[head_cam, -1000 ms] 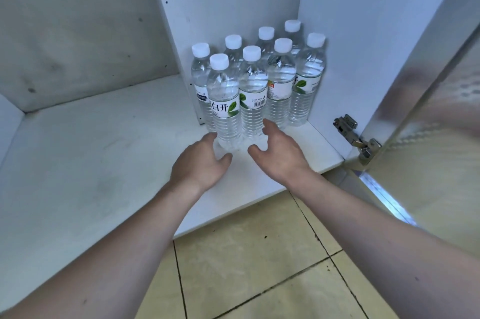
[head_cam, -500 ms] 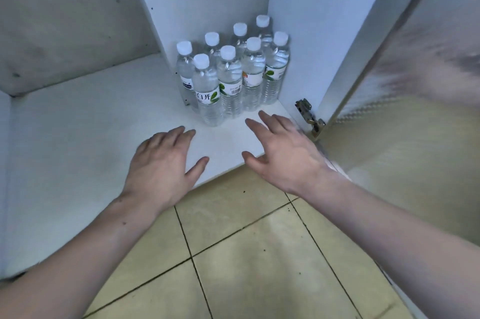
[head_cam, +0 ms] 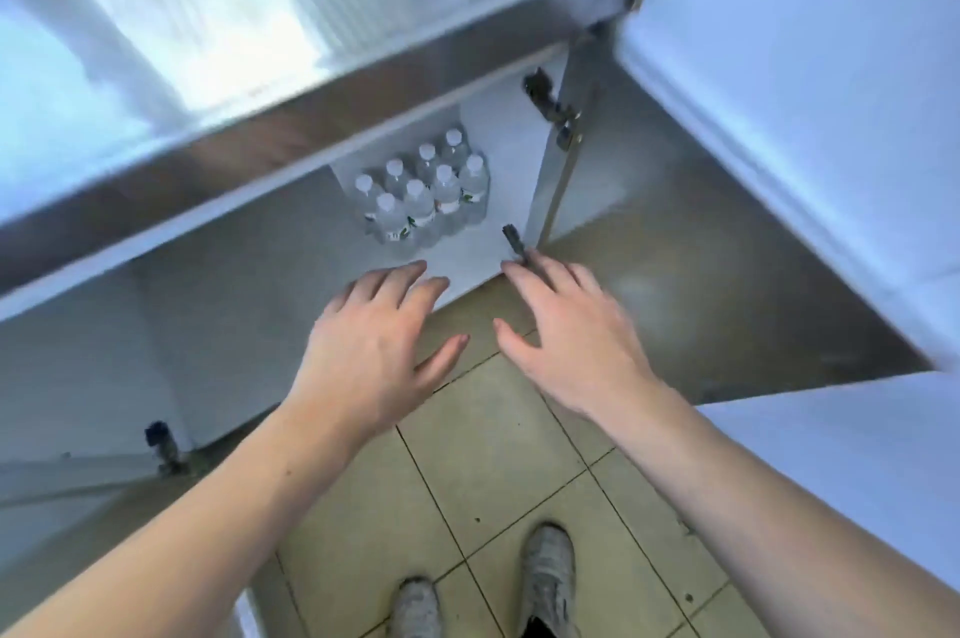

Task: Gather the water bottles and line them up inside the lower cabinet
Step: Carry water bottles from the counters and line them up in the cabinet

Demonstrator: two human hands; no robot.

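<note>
Several clear water bottles (head_cam: 426,198) with white caps stand upright in two rows at the back right corner of the lower cabinet (head_cam: 218,284). My left hand (head_cam: 371,351) hovers in front of the cabinet's floor edge with its fingers spread and holds nothing. My right hand (head_cam: 566,331) is beside it, fingers straight and empty, with its fingertips near the lower door hinge (head_cam: 514,242). Both hands are well apart from the bottles.
The countertop edge (head_cam: 260,128) juts out above the cabinet opening. The right cabinet door (head_cam: 675,232) stands open, with an upper hinge (head_cam: 550,110). A white surface (head_cam: 852,471) lies at the right. My two shoes (head_cam: 545,580) stand on the tiled floor. A cabinet foot (head_cam: 161,445) shows at the left.
Both hands have drawn back from the bottles and out of the cabinet. The view has risen and pulled away, so the countertop and my shoes now show.
</note>
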